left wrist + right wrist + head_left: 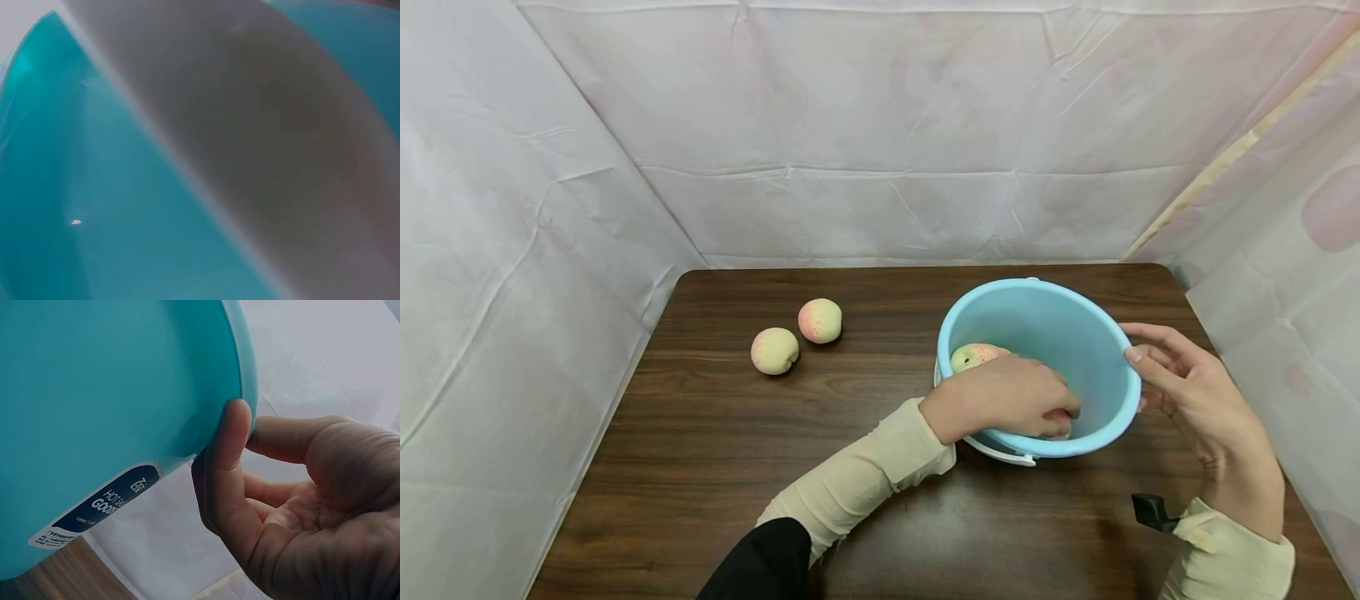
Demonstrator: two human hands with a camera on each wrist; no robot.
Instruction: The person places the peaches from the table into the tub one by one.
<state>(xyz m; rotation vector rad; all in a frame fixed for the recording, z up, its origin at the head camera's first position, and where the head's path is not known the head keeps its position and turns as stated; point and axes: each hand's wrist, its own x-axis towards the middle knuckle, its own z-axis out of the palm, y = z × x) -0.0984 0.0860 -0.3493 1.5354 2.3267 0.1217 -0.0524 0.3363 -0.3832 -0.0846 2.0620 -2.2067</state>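
A light blue bucket (pixel 1037 308) stands on the right part of the table. My left hand (pixel 1011 396) reaches over its near left rim and holds a peach (pixel 1057 415), mostly hidden by the fingers. Another peach (pixel 976 355) shows inside the bucket, behind that hand. At the right side my right hand (pixel 1195 383) pinches the rim between thumb and fingers; the right wrist view shows this grip beside the bucket's dark label (pixel 100 503). In the left wrist view a blurred greyish band (pixel 237 125) crosses the blue bucket wall (pixel 144 206), and the left hand cannot be made out.
Two more peaches, a nearer one (pixel 774 351) and a farther one (pixel 820 321), lie on the left of the dark wooden table (pixel 715 467). A white bucket handle (pixel 1000 454) hangs along the bucket's near side. Pale sheeting (pixel 880 133) surrounds the table's back and sides.
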